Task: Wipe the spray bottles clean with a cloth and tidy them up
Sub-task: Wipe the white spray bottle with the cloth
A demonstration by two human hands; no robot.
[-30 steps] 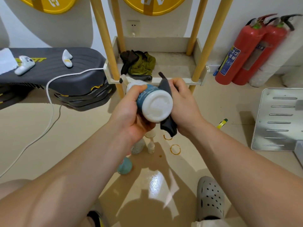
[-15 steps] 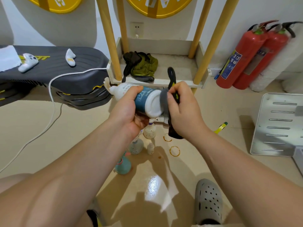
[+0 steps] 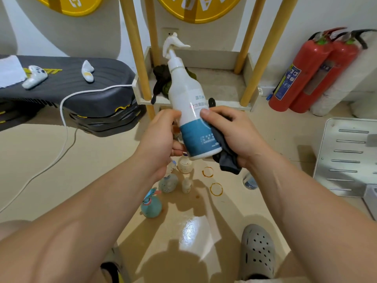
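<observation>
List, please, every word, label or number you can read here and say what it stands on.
Spray bottle: Chinese characters on the label, too blurred to read.
Yellow disc on the wall: white letters, cut off by the frame edge.
Black bench: yellow lettering, partly hidden, unreadable.
Fire extinguisher label: too small to read.
No text can be quoted whole.

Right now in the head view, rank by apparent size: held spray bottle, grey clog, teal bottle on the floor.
1. spray bottle, though held nearest the camera.
2. grey clog.
3. teal bottle.
</observation>
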